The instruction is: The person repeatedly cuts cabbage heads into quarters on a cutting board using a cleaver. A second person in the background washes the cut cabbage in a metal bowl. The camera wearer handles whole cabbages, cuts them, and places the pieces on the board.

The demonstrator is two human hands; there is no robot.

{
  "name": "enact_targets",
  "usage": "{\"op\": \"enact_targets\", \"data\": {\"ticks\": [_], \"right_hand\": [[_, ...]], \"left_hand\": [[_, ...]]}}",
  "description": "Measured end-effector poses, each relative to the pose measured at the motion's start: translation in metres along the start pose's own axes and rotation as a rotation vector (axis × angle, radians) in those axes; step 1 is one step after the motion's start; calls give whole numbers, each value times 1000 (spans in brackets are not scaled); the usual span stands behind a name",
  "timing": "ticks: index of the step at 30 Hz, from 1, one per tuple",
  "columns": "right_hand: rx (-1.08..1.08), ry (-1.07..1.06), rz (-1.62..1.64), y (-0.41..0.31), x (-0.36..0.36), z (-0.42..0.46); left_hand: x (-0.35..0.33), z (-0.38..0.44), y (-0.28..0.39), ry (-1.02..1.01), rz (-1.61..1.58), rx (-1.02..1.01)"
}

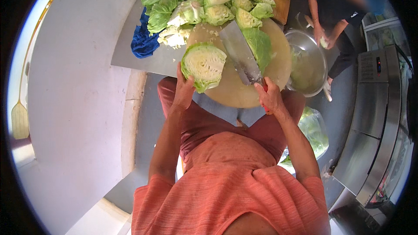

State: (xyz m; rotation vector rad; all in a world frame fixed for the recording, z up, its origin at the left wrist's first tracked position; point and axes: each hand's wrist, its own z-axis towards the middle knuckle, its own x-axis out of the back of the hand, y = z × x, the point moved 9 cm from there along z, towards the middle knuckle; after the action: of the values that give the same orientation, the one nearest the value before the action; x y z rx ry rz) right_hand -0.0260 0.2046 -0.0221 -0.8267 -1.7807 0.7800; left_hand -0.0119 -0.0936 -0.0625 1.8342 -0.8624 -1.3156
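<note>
My left hand point(185, 88) grips the lower left side of a halved cabbage point(205, 65), its cut face turned up, at the left edge of a round cutting board point(225, 93). In my right hand point(270, 95) is the red handle of a cleaver point(240, 52). The broad blade points up and left over the board and partly covers a loose green cabbage leaf point(259, 47). Several cut cabbage wedges point(248, 19) are heaped beyond the board. Outer leaves point(160, 13) and trimmed pieces lie at the heap's left.
A blue cloth point(143, 40) lies on the metal table point(124, 52). Right of the board stands a large metal bowl point(308, 63); a co-worker point(329, 6) beyond it holds a small cabbage piece. A clear plastic bag point(313, 130) of greens is on the floor beside my right leg.
</note>
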Motion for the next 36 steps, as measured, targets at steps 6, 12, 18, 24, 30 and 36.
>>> {"op": "enact_targets", "data": {"ticks": [6,12,18,24,30,36], "right_hand": [[309,99,-54,-14,-8,-31],[476,81,-268,-51,-12,-63],[483,38,-302,-51,-25,-66],[489,26,-296,-55,-28,-67],[458,-1,-351,-54,-38,-58],[513,-2,-368,-61,-46,-41]], "left_hand": [[-21,22,9,-89,246,-35],[-23,36,4,-97,178,49],[-17,39,0,-81,205,58],[-20,37,-1,-80,210,98],[-15,39,-5,-65,209,120],[-13,41,-4,-35,178,185]]}}
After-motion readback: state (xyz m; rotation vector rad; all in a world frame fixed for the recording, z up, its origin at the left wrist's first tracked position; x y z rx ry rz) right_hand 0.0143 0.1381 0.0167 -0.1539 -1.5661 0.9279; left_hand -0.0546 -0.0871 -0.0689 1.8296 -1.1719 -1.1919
